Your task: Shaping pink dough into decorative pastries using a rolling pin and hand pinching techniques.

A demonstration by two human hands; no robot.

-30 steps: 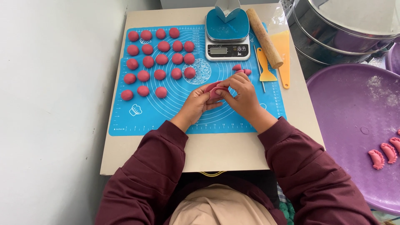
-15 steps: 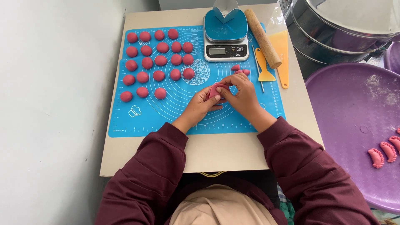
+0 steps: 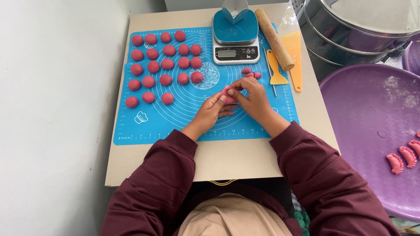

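Observation:
Both my hands meet over the middle of a blue silicone mat (image 3: 175,122). My left hand (image 3: 211,112) and my right hand (image 3: 251,98) together pinch a pink piece of dough (image 3: 228,92) between the fingertips. Several round pink dough balls (image 3: 166,63) lie in rows on the mat's left part. A few small pink dough bits (image 3: 250,73) sit just beyond my right hand. The dough piece is partly hidden by my fingers.
A kitchen scale (image 3: 235,41) with a metal cutter on it stands at the mat's far edge. A wooden rolling pin (image 3: 274,40) and two orange scrapers (image 3: 294,57) lie to the right. A purple tray (image 3: 372,126) holds folded pink dumplings (image 3: 402,159). Steel steamer pots (image 3: 358,30) stand beyond it.
My hands stay in the same spot, with the fingers shifting slightly around the dough piece. Nothing else on the table has moved.

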